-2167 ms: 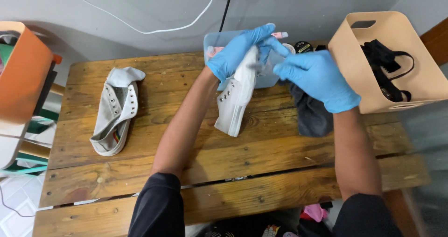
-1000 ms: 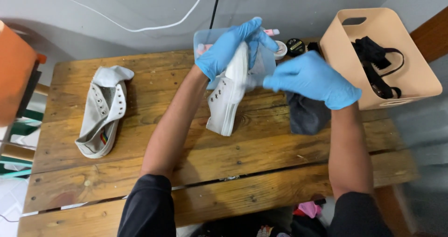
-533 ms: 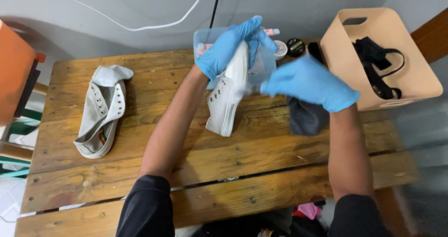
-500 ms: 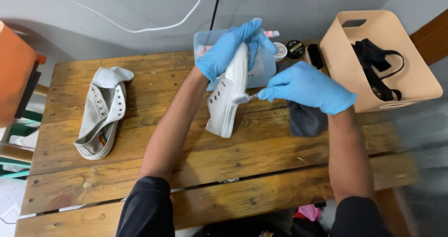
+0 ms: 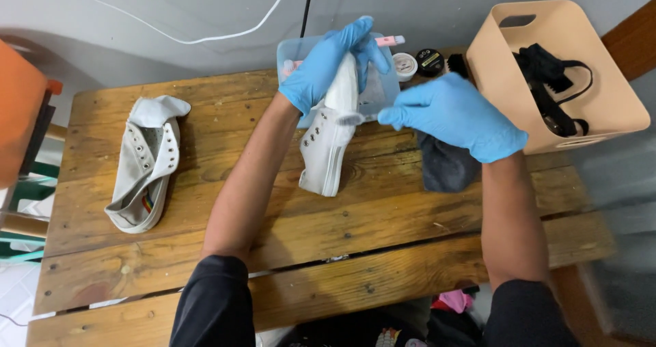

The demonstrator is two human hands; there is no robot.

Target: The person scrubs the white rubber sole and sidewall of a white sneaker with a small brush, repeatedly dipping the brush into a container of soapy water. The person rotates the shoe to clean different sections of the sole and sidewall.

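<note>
A: Where are we? We've got 1 white sneaker [image 5: 329, 139] propped heel-down on the wooden table [image 5: 205, 217], toe tipped up toward the clear plastic tub [image 5: 290, 50].

B: Right. Our left hand [image 5: 326, 60], in a blue glove, is wrapped over the toe end, fingers curled around it to steady it. Our right hand [image 5: 451, 115] is closed in a pinch on a small brush [image 5: 352, 118], its pale head touching the shoe's side, just below the left hand.

A: So we judge this as the scrubbing step, working the upper near the toe.

B: Agreed. The second sneaker [image 5: 145, 162] lies flat, well apart on the left of the table, with nobody's hand on it.

A: What does the next move call for?

B: We'd say short strokes along the canvas with the left hand bracing, since the shoe stands on a narrow edge and could tip. A dark cloth [image 5: 444, 166] lies under our right wrist, within reach for wiping.

A: And the tan basket [image 5: 506, 67] with black straps?

B: It sits at the table's right end, untouched.
</note>
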